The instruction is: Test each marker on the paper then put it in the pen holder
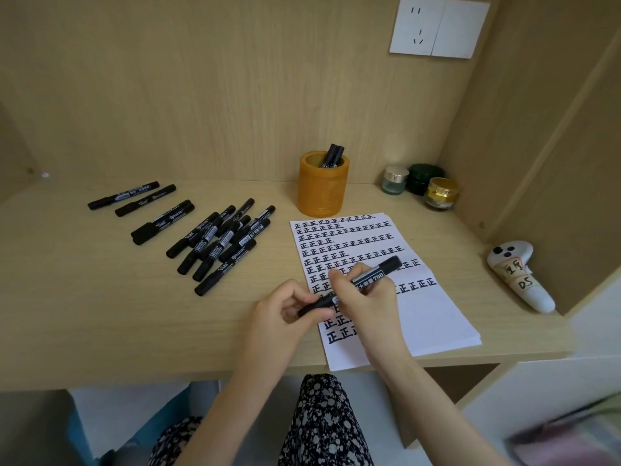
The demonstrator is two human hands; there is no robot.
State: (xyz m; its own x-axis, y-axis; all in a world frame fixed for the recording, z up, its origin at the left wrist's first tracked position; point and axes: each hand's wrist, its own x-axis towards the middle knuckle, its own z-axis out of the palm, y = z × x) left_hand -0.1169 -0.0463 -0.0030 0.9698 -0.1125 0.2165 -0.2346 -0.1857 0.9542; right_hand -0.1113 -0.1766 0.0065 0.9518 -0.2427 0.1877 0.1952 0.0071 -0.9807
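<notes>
Over the paper [433, 317] we had the marker [366, 280] pinched in both hands, right hand [364, 297] on its barrel, left hand [285, 306] on the cap end — light, stiff, probably slick plastic, best gripped mid-barrel.

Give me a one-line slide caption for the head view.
Both hands hold a black marker over the written-on paper; pen holder behind.

A home study nook: wooden desk [100, 331], wall socket [438, 26], cosmetic jars [420, 186]
</notes>
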